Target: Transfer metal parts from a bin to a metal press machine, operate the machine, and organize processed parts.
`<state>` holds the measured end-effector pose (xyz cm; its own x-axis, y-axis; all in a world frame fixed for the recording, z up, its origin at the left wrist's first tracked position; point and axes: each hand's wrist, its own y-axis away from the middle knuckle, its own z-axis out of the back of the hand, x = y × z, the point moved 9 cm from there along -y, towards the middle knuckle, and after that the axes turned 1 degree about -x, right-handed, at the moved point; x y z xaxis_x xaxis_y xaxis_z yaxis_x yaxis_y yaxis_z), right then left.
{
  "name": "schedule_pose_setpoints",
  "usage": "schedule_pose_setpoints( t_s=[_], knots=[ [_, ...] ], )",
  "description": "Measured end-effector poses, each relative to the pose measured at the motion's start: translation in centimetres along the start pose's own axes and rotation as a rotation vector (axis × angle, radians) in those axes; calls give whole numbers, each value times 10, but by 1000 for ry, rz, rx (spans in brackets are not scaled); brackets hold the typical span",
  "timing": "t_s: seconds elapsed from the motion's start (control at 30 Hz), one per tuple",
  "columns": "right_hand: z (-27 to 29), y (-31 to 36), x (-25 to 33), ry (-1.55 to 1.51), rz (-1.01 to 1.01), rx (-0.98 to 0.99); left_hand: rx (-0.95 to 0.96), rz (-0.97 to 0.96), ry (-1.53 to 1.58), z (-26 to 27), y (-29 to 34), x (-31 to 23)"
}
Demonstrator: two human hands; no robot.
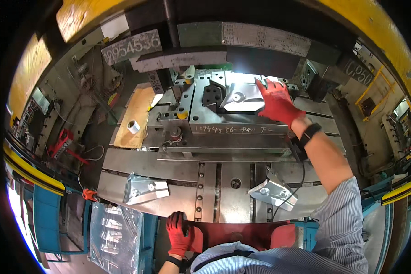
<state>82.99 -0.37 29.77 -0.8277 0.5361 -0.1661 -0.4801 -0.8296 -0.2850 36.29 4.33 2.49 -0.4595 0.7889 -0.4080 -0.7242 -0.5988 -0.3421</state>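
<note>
Atop the die, my right hand spreads wide on a shiny part; my left hand, grip unclear, meets the table.

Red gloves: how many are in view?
2: one on the right hand, at the right edge of the shiny metal part on the die; one on the left hand, beside the red panel.
</note>
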Motion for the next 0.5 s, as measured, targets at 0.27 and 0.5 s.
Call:
schedule_pose_setpoints(
  t_s=[0.27, 0.5],
  knots=[
    [-84, -52, 26, 404, 217, -92, 1, 27, -38, 3, -1, 1],
    [-105, -52, 37, 481, 129, 20, -7, 14, 14, 10, -9, -7]
  ],
)
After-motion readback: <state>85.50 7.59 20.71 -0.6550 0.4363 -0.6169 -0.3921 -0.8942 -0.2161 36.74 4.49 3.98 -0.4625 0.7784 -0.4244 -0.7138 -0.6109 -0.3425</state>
